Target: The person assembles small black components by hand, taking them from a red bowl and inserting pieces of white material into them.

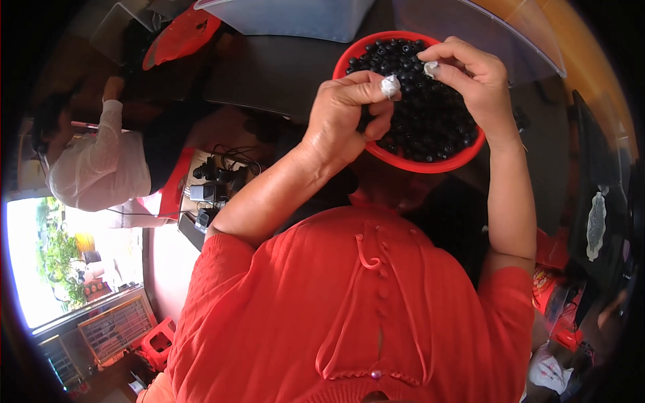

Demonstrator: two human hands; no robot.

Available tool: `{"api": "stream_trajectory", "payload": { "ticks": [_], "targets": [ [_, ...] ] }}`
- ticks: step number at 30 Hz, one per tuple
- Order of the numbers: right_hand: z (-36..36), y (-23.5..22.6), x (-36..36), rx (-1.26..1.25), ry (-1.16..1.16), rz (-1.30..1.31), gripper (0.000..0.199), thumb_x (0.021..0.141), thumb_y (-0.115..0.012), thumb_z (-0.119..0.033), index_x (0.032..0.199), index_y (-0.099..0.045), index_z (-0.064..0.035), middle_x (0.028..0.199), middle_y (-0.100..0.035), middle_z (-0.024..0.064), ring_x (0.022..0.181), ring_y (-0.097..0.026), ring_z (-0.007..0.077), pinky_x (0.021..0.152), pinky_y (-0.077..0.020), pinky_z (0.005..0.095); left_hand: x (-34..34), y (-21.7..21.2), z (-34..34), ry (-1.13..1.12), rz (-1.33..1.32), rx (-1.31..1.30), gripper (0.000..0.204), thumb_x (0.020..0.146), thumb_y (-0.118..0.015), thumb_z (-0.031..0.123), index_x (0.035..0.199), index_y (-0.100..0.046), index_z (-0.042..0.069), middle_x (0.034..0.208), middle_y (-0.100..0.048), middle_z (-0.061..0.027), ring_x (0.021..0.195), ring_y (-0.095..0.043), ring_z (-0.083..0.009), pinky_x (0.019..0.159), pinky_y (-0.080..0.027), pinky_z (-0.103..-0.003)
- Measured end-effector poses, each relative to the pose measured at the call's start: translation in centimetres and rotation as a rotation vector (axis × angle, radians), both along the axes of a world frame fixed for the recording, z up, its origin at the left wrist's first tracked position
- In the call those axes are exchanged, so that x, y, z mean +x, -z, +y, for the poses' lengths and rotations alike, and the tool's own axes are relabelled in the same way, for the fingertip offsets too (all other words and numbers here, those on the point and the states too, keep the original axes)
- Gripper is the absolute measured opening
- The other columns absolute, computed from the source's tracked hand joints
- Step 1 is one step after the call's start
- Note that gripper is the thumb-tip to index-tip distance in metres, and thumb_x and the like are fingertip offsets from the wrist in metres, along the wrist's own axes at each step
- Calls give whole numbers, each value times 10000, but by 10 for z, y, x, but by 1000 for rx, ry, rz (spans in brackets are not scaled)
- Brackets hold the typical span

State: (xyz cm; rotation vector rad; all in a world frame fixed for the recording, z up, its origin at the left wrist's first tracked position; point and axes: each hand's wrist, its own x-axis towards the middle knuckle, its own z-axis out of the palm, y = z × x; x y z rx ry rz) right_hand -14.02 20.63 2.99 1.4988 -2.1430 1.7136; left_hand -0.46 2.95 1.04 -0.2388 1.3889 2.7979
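Observation:
A red basin (418, 166) full of small round black pieces (430, 124) lies beyond my body. Over its left side is my left hand (355, 107), its fingers curled in and its thumb wrapped in white tape (390, 86). Something dark shows between the curled fingers and the palm, but its kind is unclear. Above the right side of the basin hangs my right hand (474, 74). Its thumb also carries a white wrap (431, 68), and thumb and index fingertip come close together. Whatever they pinch is too small to make out.
Behind the basin stands a translucent plastic bin (289, 17) on the dark table (269, 74), with a clear lid-like sheet (497, 33) to its right. Another person (101, 158) sits at left near a red tray (181, 37). Chargers and cables (215, 191) lie beside my left arm.

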Motion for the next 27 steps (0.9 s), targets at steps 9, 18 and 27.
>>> {"api": "stream_trajectory", "payload": {
  "ticks": [9, 18, 27],
  "targets": [
    [-14, 27, 0, 323, 127, 669, 157, 793, -736, -76, 947, -710, -83, 952, -630, 48, 944, -635, 255, 843, -502, 409, -89, -136, -104, -468, 183, -1109, 400, 827, -805, 281, 1130, -701, 41, 904, -697, -161, 762, -659, -236, 677, -531, -364],
    [-5, 26, -5, 448, 79, 639, 148, 781, -740, -76, 920, -694, -57, 965, -634, 57, 937, -630, 261, 830, -496, 399, -71, -83, -71, -764, 1027, -1749, 331, 742, -802, 167, 1013, -700, 7, 947, -663, -149, 918, -603, -334, 853, -490, -409],
    [0, 2, 9, -121, -103, -74, 225, 840, -707, 23, 1057, -693, -33, 949, -686, 18, 896, -630, 118, 859, -527, 287, -13, -23, -2, 107, 23, -315, 290, 993, -619, 175, 1118, -640, -86, 934, -685, -171, 739, -688, -226, 588, -538, -308]
  ]
}}
